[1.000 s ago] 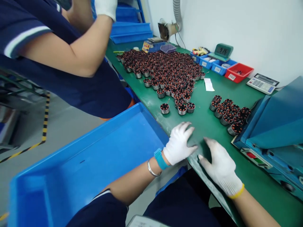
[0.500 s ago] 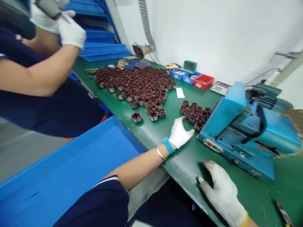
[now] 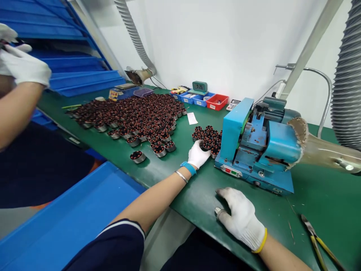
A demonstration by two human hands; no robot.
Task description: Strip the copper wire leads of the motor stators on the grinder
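Note:
My left hand (image 3: 198,154), in a white glove, reaches to the small group of round motor cores (image 3: 209,138) beside the blue machine (image 3: 245,145). Its thumb and fingers close around a core at the front of that group. My right hand (image 3: 238,214), gloved in white with a yellow cuff, rests on the green table (image 3: 191,203) in front of the machine. Its thumb and fingers are apart and hold nothing. A large pile of similar cores (image 3: 135,113) spreads to the left, with a single core (image 3: 137,156) at its front.
Pliers (image 3: 313,233) lie at the right. Blue bins (image 3: 187,98), a red bin (image 3: 217,102) and a clock (image 3: 199,86) stand along the wall. A blue tray (image 3: 81,210) is at the lower left. A co-worker's gloved hands (image 3: 26,66) show at upper left.
The view has swung right. My left hand has moved up against the small group and its fingers have closed on a core. My right hand stays open on the table.

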